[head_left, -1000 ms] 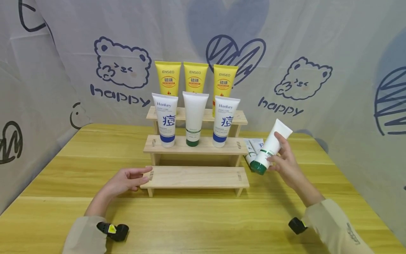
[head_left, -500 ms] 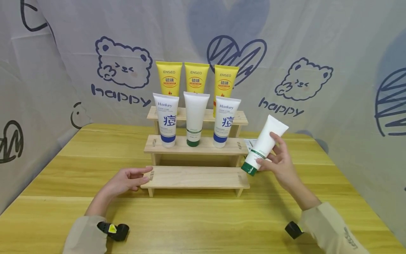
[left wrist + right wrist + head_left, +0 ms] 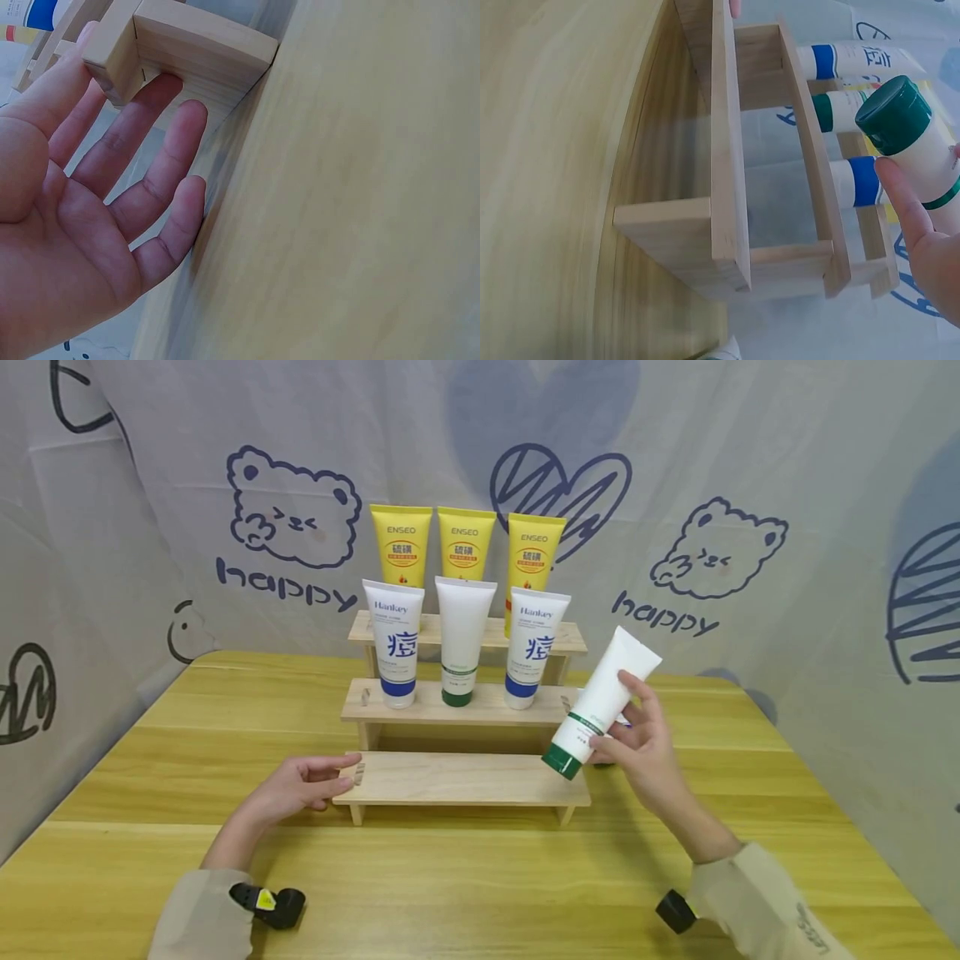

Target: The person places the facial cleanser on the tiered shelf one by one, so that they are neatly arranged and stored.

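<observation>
In the head view a three-step wooden display stand [image 3: 465, 778] stands on the table. My left hand [image 3: 288, 789] holds the left end of its lowest step; the left wrist view shows fingertips [image 3: 171, 84] under the board, with ring and little fingers loose. My right hand [image 3: 637, 747] grips a white squeeze tube [image 3: 603, 689] with a green cap [image 3: 896, 112], tilted cap-down over the lowest step's right end. On the middle step stand a white-and-blue tube [image 3: 397, 647], a white-and-green tube [image 3: 459, 639] and another white-and-blue tube [image 3: 534, 647].
Yellow tubes [image 3: 401, 543] stand in a row of three on the top step. Behind the right hand, more tubes lie on the table [image 3: 465, 893], mostly hidden. A patterned cloth [image 3: 450, 427] hangs behind the stand.
My right hand has carried the green-capped tube leftward, from beside the stand to over the lowest step's right end. My left hand has stayed at the left end.
</observation>
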Action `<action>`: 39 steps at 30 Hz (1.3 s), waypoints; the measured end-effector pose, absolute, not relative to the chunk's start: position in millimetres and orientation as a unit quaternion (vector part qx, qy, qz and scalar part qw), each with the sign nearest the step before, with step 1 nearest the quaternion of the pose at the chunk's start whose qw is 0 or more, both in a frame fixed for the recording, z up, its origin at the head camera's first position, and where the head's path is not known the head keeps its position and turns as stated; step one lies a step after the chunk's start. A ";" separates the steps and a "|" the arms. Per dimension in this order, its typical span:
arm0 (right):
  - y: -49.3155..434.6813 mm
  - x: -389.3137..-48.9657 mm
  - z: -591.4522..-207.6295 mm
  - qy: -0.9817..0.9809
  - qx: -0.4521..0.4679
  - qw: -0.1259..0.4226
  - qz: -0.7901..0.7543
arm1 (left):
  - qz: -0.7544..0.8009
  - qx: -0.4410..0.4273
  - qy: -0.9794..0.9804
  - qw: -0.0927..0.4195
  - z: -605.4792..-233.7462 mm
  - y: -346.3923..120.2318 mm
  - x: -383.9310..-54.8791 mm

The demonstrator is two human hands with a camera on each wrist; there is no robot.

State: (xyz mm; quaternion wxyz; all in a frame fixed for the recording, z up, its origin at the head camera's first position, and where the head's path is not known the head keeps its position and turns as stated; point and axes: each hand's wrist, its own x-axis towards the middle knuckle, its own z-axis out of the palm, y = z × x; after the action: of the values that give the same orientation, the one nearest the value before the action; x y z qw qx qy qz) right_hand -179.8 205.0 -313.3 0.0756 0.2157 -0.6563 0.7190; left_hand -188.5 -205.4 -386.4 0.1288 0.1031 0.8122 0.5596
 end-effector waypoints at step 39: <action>117.1 -186.0 -334.6 -0.685 0.256 0.002 0.682 | 0.563 0.108 0.810 0.125 -387.1 -206.1 -187.3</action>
State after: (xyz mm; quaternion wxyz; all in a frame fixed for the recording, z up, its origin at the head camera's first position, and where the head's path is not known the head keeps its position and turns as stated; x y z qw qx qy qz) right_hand -186.0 117.1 -334.6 0.0016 0.2557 -0.6850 0.6822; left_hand -187.3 -206.1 -387.1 0.1250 0.1079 0.8098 0.5630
